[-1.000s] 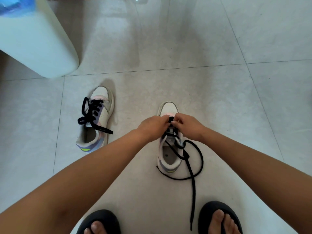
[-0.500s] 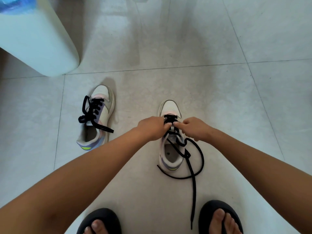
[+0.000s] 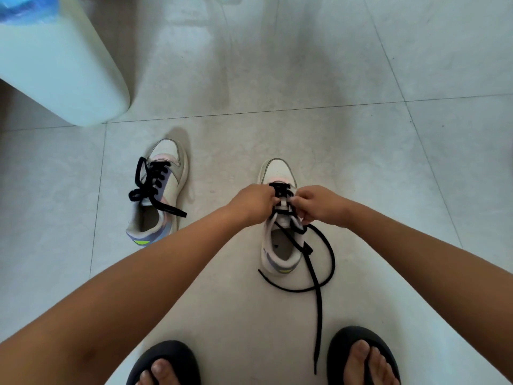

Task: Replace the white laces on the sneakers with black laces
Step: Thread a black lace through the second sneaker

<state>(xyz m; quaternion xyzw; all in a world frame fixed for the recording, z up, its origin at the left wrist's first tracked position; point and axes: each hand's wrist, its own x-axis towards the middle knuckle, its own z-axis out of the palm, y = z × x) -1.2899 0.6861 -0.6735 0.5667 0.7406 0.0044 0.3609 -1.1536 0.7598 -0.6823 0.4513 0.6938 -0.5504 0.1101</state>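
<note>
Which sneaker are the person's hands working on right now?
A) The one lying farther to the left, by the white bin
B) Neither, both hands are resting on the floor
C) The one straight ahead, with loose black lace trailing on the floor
C: the left hand and right hand both grip the black lace on the sneaker straight ahead, whose loose ends trail on the floor.

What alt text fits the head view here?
Both hands, left hand and right hand, pinch a black lace at the near sneaker on a tiled floor. Another sneaker, already laced black, lies to its left; feet in black sandals show at the bottom.
</note>
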